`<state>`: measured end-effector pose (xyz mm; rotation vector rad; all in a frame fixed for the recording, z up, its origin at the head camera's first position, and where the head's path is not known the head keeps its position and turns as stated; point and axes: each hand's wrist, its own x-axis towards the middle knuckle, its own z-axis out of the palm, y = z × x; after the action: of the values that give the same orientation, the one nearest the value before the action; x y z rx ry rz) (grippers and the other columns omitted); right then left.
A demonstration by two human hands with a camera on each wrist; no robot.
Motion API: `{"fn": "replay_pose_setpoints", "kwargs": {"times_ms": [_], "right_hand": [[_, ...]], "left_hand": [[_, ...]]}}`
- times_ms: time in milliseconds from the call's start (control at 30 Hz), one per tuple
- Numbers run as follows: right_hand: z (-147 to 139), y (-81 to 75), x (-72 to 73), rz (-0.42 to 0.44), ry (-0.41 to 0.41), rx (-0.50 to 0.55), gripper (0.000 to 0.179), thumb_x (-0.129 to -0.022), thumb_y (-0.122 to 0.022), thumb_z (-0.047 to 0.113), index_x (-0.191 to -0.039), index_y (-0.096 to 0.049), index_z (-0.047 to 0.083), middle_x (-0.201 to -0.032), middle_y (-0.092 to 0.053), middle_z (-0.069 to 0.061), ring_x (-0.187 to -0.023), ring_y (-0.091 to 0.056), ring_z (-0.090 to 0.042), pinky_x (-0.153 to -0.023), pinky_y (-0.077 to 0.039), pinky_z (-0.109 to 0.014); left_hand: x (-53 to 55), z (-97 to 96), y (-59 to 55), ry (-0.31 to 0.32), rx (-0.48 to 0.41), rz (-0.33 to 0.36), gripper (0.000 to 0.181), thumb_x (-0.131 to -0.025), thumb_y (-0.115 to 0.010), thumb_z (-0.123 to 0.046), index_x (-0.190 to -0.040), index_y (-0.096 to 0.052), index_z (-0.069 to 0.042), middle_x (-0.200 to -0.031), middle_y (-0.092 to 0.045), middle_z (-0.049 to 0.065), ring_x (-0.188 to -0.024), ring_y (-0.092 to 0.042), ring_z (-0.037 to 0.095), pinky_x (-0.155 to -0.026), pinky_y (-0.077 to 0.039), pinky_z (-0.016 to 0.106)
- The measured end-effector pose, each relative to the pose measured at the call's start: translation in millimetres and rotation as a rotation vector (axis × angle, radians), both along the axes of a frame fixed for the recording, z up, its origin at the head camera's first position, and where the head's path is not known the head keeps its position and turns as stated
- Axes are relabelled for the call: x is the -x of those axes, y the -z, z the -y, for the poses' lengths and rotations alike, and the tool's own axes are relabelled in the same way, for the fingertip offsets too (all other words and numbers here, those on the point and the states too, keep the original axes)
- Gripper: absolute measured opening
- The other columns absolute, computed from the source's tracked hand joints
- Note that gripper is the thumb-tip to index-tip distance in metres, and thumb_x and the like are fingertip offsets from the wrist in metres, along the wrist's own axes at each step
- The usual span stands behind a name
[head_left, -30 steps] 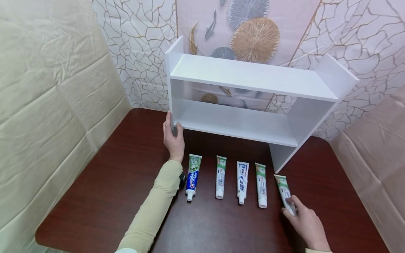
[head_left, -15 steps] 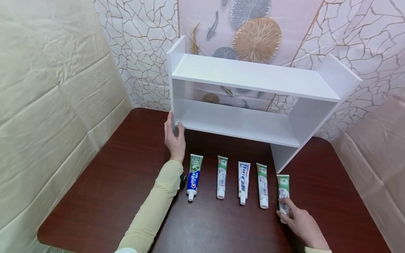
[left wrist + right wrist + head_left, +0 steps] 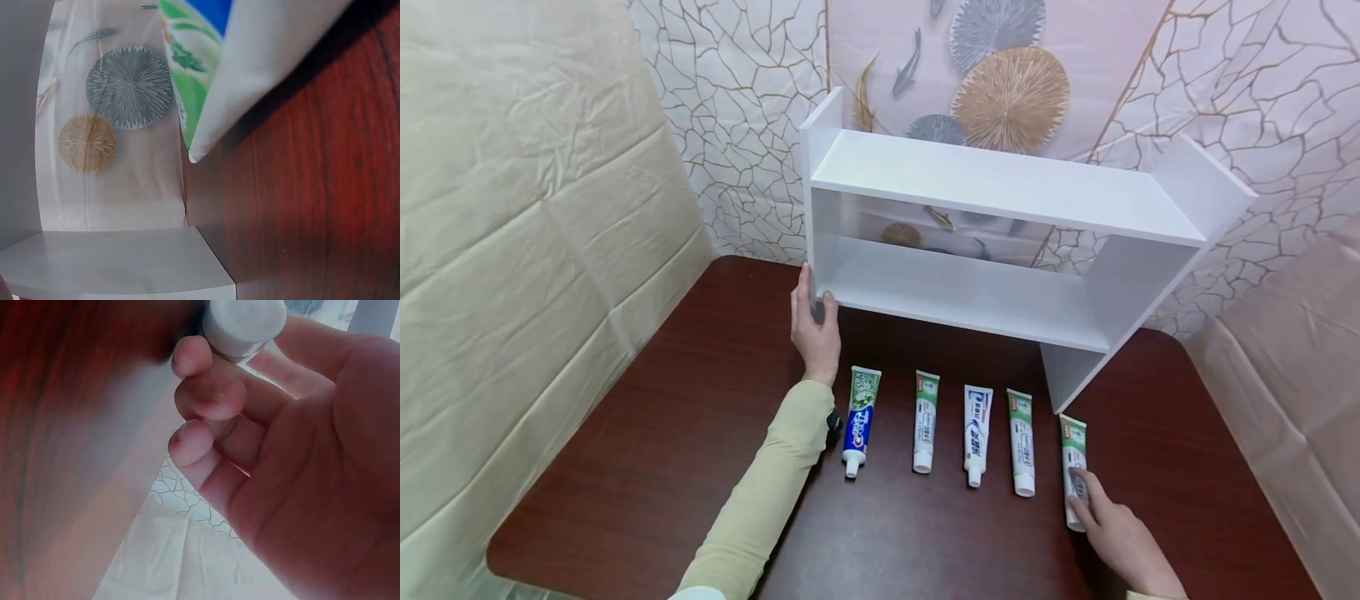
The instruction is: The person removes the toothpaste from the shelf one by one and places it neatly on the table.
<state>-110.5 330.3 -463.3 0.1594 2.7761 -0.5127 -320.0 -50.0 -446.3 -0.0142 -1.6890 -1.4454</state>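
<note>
My left hand holds the lower left side of a white shelf, thumb at its front edge and fingers along its outer side. At the right, my right hand grips a green and white toothpaste tube near its cap. A row of toothpaste tubes lies in front of the shelf. They are a blue and green tube, a green and white tube, a white and blue tube and another green and white tube. All their caps point toward me.
The shelf stands on a dark red-brown table, its right side panel reaching down close to the gripped tube. Behind it hangs a patterned backdrop. Beige cloth covers the left side, with more cloth at the right.
The tube in my right hand, slanted one second ago, has swung nearly parallel to the others, its cap end moving left and toward me. My left hand stays on the shelf.
</note>
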Motion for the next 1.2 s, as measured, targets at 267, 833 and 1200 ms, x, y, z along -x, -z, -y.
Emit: {"fn": "replay_pose_setpoints", "kwargs": {"times_ms": [267, 833, 1200], "right_hand": [[-1, -0.6, 0.4, -0.015, -0.015, -0.005, 0.047, -0.102, -0.044, 0.029, -0.14, -0.034, 0.005, -0.108, -0.062, -0.034, -0.085, -0.067, -0.031, -0.067, -0.049, -0.048], [1, -1.4, -5.6, 0.013, 0.005, 0.03, 0.044, -0.102, -0.044, 0.025, -0.14, -0.033, 0.007, -0.076, -0.061, -0.005, -0.066, -0.053, -0.016, -0.062, -0.043, -0.037], [6, -11.6, 2.4, -0.26, -0.115, -0.091, 0.047, -0.093, -0.06, 0.02, -0.136, -0.05, 0.002, -0.107, -0.055, -0.024, -0.094, -0.053, -0.038, -0.076, -0.045, -0.053]], "left_hand": [[0.2, -0.6, 0.0, -0.003, 0.004, -0.01, 0.051, -0.098, -0.054, -0.023, -0.147, -0.042, -0.028, -0.132, -0.056, 0.007, -0.11, -0.058, 0.028, -0.085, -0.049, 0.047], [-3.5, -0.8, 1.4, 0.042, -0.029, 0.018, 0.05, -0.099, -0.054, -0.022, -0.147, -0.042, -0.027, -0.136, -0.053, 0.007, -0.115, -0.058, 0.027, -0.086, -0.055, 0.045], [-11.8, 4.8, -10.2, 0.054, 0.041, 0.052, 0.056, -0.096, -0.055, -0.012, -0.147, -0.039, -0.029, -0.145, -0.041, 0.006, -0.125, -0.049, 0.027, -0.099, -0.044, 0.043]]}}
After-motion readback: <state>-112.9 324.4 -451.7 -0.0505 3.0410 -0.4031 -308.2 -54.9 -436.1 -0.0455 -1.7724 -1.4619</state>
